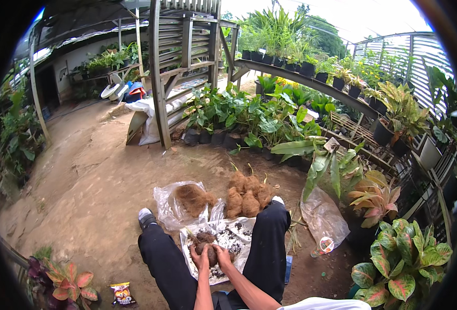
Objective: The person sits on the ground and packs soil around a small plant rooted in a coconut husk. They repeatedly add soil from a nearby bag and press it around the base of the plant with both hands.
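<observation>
My left hand [200, 257] and my right hand [223, 259] cup a dark brown root ball [212, 255] from both sides, low between my knees. Just behind it is a clump of dark soil [205, 237], with a thin green shoot near its left side. Whether the clump and the ball are one piece, I cannot tell. Under them lies a white plastic sheet [236, 248] scattered with dark soil bits. Past the sheet, loose brown coconut fibre [193, 198] rests on a clear plastic bag [165, 209]. Several fibre-wrapped plant balls [250, 203] stand together to the right, some with shoots on top.
A crumpled clear bag [325, 217] lies right of my knee, near a blue object [288, 269]. A snack packet [123, 294] is at lower left. Potted leafy plants [244, 116] line the ground ahead, below a plant shelf [310, 83]. A wooden post [160, 77] stands beside white sacks [151, 116].
</observation>
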A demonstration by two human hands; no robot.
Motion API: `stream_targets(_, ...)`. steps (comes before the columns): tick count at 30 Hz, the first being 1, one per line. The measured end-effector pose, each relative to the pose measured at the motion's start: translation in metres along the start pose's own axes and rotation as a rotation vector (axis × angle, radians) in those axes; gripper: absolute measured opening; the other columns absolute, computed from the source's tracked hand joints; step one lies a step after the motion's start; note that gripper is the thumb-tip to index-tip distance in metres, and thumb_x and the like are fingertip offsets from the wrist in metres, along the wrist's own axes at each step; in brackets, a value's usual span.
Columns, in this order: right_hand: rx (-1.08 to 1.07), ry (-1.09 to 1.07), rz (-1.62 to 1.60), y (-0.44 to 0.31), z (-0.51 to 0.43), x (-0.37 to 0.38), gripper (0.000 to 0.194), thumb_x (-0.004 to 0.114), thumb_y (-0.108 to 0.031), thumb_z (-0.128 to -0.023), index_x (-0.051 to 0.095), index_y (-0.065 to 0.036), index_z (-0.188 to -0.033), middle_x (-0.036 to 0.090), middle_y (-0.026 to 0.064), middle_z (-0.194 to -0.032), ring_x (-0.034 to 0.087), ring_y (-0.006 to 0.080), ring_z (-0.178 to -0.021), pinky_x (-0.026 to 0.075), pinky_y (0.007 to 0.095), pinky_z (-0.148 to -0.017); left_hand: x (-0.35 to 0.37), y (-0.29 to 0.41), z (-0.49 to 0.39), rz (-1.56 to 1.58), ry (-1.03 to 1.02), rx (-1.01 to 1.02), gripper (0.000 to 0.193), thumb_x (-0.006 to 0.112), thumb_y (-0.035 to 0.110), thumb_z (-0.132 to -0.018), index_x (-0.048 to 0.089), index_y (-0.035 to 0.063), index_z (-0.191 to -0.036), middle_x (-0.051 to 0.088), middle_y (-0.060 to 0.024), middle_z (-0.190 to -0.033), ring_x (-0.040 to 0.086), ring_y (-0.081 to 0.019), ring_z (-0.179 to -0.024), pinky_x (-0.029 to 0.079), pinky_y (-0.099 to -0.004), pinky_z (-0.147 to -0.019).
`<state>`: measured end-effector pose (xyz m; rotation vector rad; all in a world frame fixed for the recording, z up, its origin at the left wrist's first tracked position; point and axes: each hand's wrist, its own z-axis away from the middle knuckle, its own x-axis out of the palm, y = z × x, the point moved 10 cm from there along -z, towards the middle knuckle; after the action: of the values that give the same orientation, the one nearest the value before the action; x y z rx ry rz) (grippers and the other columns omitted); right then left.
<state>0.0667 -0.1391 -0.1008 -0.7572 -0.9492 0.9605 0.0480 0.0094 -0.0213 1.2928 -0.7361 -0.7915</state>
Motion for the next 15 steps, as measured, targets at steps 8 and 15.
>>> stream_targets(8,0.064,0.068,-0.026,0.018,-0.002,-0.013,0.056,0.054,-0.049,-0.092,0.065,0.002,-0.111,0.068,0.0116,-0.097,0.064,0.0224,-0.085,0.049,0.0367,-0.078,0.03,0.023,0.015,-0.344,-0.168,0.322,0.055,0.078,0.024,-0.077,0.052,0.0019,-0.12,0.052,-0.0185,-0.114,0.053,-0.0341,-0.107,0.043,-0.0427,-0.092)
stream_targets(15,0.142,0.114,-0.194,0.044,-0.011,-0.016,0.053,0.045,-0.041,-0.098,0.059,0.002,-0.126,0.064,0.0129,-0.115,0.059,0.0218,-0.099,0.046,0.0392,-0.087,0.04,0.026,0.02,-0.453,-0.204,0.305,0.057,0.077,0.026,-0.077,0.052,-0.0013,-0.121,0.055,-0.0213,-0.116,0.053,-0.0374,-0.11,0.043,-0.0444,-0.094)
